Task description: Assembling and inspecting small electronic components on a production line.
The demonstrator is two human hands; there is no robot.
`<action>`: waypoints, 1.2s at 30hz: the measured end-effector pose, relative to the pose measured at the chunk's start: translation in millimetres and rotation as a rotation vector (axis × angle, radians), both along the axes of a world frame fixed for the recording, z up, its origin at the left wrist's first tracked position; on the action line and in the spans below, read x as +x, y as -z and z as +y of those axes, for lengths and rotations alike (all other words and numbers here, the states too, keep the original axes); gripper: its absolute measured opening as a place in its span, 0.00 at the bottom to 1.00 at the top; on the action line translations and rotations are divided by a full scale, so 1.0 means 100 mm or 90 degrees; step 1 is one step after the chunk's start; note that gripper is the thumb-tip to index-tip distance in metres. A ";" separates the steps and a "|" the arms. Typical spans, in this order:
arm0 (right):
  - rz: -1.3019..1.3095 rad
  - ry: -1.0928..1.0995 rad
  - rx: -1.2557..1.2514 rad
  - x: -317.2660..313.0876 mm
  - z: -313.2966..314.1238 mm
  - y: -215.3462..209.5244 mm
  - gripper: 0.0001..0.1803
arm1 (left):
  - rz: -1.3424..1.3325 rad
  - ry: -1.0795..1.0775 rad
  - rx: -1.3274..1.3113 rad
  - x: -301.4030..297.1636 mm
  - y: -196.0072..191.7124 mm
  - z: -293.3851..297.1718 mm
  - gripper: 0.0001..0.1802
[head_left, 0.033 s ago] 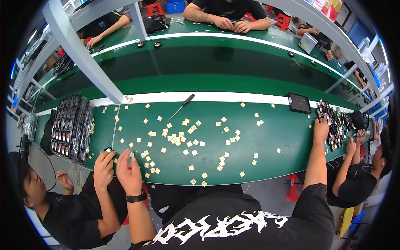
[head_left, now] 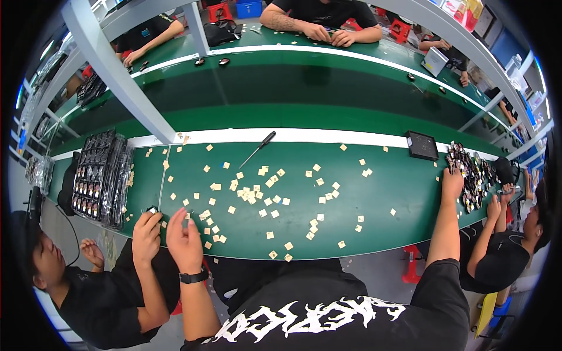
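holding right grip (head_left: 452, 183) at left edge of parts pile (head_left: 472, 176) on table's (head_left: 404, 184) right, cannot tell whether clamped or empty, and left grip (head_left: 185, 240) with fingers apart near squares (head_left: 223, 238), with box (head_left: 422, 147) of unclear contents beside pile and small parts (head_left: 88, 190) in trays (head_left: 99, 153) at left.

Assembly workshop, by the look: long green tabletop (head_left: 410, 181), several workers (head_left: 322, 14) around; heaped small parts (head_left: 473, 172), stacked black trays (head_left: 100, 167), screwdriver (head_left: 268, 138), red stools (head_left: 399, 31).

Can't tell if the right hand (head_left: 452, 185) has anything from that parts pile (head_left: 472, 175). Marks on the cream squares (head_left: 270, 235) are way too tiny.
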State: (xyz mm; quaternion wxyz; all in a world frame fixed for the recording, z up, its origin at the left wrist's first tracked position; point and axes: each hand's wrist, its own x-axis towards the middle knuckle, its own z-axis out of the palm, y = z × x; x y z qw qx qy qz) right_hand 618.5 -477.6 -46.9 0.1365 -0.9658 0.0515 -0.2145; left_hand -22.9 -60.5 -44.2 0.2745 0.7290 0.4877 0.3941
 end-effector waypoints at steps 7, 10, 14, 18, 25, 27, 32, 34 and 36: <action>-0.064 -0.108 0.024 0.24 -0.32 0.21 0.20 | -0.014 0.043 0.011 0.18 -0.02 -0.18 0.14; -0.065 -0.135 0.006 0.24 -0.41 0.22 0.20 | 0.028 0.085 0.059 0.20 -0.04 -0.20 0.15; -0.067 -0.157 0.025 0.17 -0.46 0.19 0.18 | 0.064 0.100 0.044 0.22 -0.08 -0.21 0.14; -0.076 -0.190 0.036 0.03 -0.51 0.15 0.18 | 0.063 0.111 0.028 0.23 -0.08 -0.22 0.14; 0.058 -0.380 0.284 -0.85 -0.25 -0.14 0.10 | -0.009 0.197 -0.046 0.45 -0.22 -0.45 0.13; 0.131 -0.394 0.376 -1.33 0.05 -0.24 0.06 | -0.119 0.260 -0.240 0.57 -0.24 -0.59 0.13; 0.182 -0.734 0.336 -2.82 1.05 -0.57 0.11 | -0.390 0.478 -0.875 1.02 -0.38 -0.95 0.23; 0.192 -0.908 0.245 -3.29 1.40 -0.65 0.13 | -0.469 0.548 -1.053 1.13 -0.37 -1.01 0.25; 0.189 -1.008 0.190 -3.57 1.62 -0.59 0.15 | -0.476 0.538 -1.063 1.13 -0.28 -1.03 0.24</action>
